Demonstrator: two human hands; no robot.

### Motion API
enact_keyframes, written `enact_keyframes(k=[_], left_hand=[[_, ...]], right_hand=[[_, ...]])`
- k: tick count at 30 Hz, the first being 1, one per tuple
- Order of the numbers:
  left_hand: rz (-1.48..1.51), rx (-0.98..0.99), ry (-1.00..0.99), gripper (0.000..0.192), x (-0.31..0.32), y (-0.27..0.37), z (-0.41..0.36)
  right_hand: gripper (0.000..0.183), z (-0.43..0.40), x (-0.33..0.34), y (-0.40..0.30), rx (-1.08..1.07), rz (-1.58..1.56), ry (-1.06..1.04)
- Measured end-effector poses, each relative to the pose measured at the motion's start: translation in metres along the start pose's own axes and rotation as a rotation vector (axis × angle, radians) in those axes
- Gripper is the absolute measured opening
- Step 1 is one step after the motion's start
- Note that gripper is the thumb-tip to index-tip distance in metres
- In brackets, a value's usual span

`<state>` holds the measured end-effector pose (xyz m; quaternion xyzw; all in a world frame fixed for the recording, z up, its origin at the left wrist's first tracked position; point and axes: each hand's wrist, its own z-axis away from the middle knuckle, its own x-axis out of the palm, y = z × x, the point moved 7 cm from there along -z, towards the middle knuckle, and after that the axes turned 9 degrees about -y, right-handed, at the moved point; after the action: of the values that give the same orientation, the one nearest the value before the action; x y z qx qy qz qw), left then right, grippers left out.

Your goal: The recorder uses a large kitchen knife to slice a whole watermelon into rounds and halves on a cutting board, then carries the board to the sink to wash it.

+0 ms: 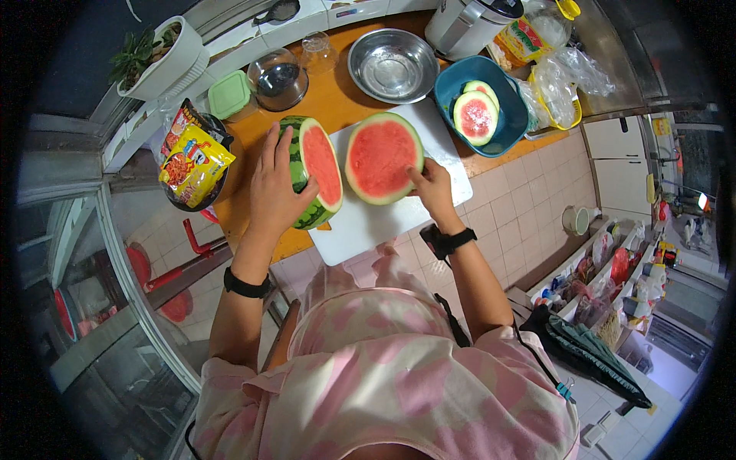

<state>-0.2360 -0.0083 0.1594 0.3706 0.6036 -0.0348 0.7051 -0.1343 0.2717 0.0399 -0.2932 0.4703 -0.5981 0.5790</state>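
Note:
A large piece of watermelon (322,167) with striped green rind stands at the left edge of the white cutting board (368,233), its red cut face turned to the right. My left hand (280,184) is spread over its rind, thumb at the edge of the cut face. To the right, a round watermelon slice (382,158) shows its red face upward above the board. Fingers and thumb of my right hand (431,183) pinch its right edge. Whether this slice touches the board I cannot tell.
Behind the board stand a stainless steel bowl (393,66) and a blue-green basin (443,109) holding watermelon end pieces (476,118). A glass bowl (278,80), a green-lidded container (230,95) and noodle packets (195,161) sit at the left. A rice cooker (460,34) is at the back.

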Motion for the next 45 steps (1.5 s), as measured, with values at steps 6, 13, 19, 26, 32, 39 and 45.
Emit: enact_keyframes(k=[6, 13, 19, 26, 32, 39, 45], left_hand=[[0.050, -0.027, -0.093, 0.104, 0.004, 0.025, 0.001], [0.035, -0.072, -0.361, 0.105, -0.010, 0.012, -0.005], [0.009, 0.053, -0.320, 0.103, -0.015, -0.005, 0.008], [0.069, -0.086, -0.177, 0.089, -0.007, -0.011, 0.024], [0.058, -0.154, -0.010, 0.066, -0.004, -0.007, 0.047], [0.013, -0.009, -0.001, 0.057, -0.003, 0.014, 0.048], [-0.191, 0.201, -0.005, 0.053, 0.000, 0.018, 0.032]], right_hand=[[0.029, 0.039, -0.034, 0.017, 0.019, -0.273, 0.116], [0.028, 0.071, -0.053, 0.030, 0.016, -0.301, 0.164], [0.028, 0.081, -0.045, 0.040, 0.074, -0.302, 0.101], [0.025, 0.077, -0.028, 0.056, 0.092, -0.435, 0.055], [0.029, 0.073, -0.010, 0.062, 0.140, -0.478, 0.009], [0.035, 0.069, 0.002, 0.075, 0.137, -0.528, 0.016], [0.030, 0.074, -0.008, 0.078, 0.161, -0.503, -0.003]])
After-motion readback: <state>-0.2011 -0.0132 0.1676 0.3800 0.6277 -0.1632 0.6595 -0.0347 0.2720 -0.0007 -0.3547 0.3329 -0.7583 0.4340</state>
